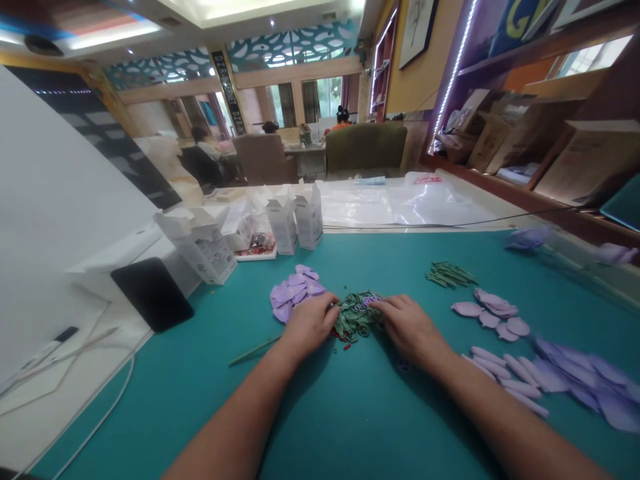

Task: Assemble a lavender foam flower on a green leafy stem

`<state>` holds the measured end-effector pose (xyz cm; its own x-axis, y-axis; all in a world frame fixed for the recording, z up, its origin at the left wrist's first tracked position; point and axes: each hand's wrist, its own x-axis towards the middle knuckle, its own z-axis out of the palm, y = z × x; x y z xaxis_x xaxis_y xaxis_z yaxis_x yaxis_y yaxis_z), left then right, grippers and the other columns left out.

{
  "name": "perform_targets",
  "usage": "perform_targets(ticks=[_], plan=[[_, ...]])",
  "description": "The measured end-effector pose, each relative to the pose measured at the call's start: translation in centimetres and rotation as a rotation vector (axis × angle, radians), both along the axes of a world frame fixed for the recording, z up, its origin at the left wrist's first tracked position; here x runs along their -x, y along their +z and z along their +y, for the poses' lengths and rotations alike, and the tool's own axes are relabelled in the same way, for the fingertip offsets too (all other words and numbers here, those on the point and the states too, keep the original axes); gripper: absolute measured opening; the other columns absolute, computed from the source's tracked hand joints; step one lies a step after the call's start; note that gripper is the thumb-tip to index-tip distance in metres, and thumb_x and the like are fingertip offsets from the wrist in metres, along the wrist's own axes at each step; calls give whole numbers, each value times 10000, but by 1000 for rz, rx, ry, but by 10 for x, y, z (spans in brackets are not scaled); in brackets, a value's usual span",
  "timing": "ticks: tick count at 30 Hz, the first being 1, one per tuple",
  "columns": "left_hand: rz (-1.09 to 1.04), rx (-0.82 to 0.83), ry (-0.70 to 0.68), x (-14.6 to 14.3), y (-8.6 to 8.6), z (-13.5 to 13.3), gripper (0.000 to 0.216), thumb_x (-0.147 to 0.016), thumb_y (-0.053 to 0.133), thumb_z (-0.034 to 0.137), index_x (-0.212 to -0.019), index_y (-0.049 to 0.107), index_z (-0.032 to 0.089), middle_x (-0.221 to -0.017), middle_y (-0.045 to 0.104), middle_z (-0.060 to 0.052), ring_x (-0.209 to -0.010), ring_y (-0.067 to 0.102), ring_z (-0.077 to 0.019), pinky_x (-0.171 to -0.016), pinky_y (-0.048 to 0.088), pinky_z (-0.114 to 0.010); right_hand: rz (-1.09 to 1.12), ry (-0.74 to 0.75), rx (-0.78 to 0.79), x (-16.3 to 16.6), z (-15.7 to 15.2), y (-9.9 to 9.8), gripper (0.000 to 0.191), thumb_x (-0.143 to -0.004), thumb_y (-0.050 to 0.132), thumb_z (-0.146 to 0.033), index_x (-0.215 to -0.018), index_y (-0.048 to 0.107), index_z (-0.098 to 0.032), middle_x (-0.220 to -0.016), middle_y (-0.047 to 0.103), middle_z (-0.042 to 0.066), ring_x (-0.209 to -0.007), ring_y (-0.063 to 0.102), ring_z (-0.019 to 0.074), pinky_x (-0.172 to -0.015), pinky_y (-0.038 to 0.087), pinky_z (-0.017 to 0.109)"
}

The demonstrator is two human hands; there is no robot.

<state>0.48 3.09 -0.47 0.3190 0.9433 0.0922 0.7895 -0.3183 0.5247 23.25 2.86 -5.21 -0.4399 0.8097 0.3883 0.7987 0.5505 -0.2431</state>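
My left hand [311,325] and my right hand [407,327] rest on the teal table [350,413], one on each side of a small heap of green pieces [357,315] with a few red bits in it. Both hands have their fingers curled and pinched into the heap. What each holds is too small to make out. A pile of purple petal shapes [296,293] lies just beyond my left hand. A thin green stick [255,351] lies left of my left wrist.
More purple petals [493,312] and long purple strips [560,380] lie to the right. A bundle of green sticks [450,274] sits further back. White cartons [293,223] and a black pad [151,294] stand at the left. People sit at far desks.
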Motion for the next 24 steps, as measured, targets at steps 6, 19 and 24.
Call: perform_targets(ticks=[6, 19, 24], plan=[[5, -14, 4, 1, 1, 1, 237, -910, 445, 283, -976, 661, 210, -894, 710, -43, -819, 631, -190, -705, 424, -265, -105, -23, 46, 16, 6, 12, 425, -897, 426, -88, -1271, 595, -198, -1161, 674, 109, -1039, 557, 270, -848, 432, 383], [16, -18, 13, 3, 7, -1, 230, -914, 448, 278, -980, 658, 212, -915, 715, -47, -831, 638, -195, -708, 418, -275, 40, -83, -11, 22, 22, 8, 288, -865, 452, -72, -992, 689, -174, -950, 689, 108, -880, 571, 244, -780, 447, 340], [48, -8, 2, 1, 6, -2, 230, -918, 446, 276, -983, 657, 213, -915, 708, -49, -844, 631, -200, -708, 414, -275, 244, -174, -14, 8, 16, 20, 98, -818, 516, -169, -812, 609, -198, -789, 636, 62, -779, 563, 223, -710, 429, 329]])
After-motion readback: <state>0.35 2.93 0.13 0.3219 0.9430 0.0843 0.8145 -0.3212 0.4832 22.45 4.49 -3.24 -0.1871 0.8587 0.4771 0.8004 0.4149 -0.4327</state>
